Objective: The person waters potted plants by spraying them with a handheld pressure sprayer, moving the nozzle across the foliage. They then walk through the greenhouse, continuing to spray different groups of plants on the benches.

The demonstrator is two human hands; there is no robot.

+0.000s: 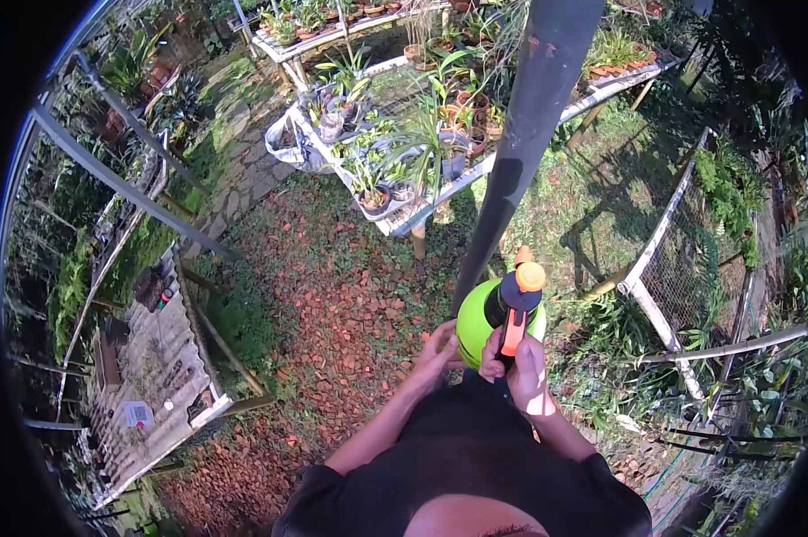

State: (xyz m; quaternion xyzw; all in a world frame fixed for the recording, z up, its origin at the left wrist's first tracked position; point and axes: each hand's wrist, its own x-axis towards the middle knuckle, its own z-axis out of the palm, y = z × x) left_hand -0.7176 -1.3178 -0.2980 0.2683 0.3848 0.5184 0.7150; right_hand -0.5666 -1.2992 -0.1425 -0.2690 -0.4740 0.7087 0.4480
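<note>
A lime-green pump sprayer (pixel 478 315) with a black head, an orange knob on top and an orange trigger is held upright in front of my body. My right hand (pixel 522 365) is closed around its handle just below the trigger, thumb on the right side. Against the bottle's lower left side rests my left hand (pixel 442 352), its fingers curving behind the green wall and partly hidden. An orange-brown nozzle tip (pixel 522 255) shows past the knob, pointing away from me.
A dark post (pixel 538 98) rises just beyond the sprayer. Behind it stands a plant bench (pixel 337 170) with several potted plants. To the left is a corrugated-sheet table (pixel 158 376) with small items; to the right, a wire-mesh bench (pixel 681 277). Reddish chips (pixel 332 295) cover the ground.
</note>
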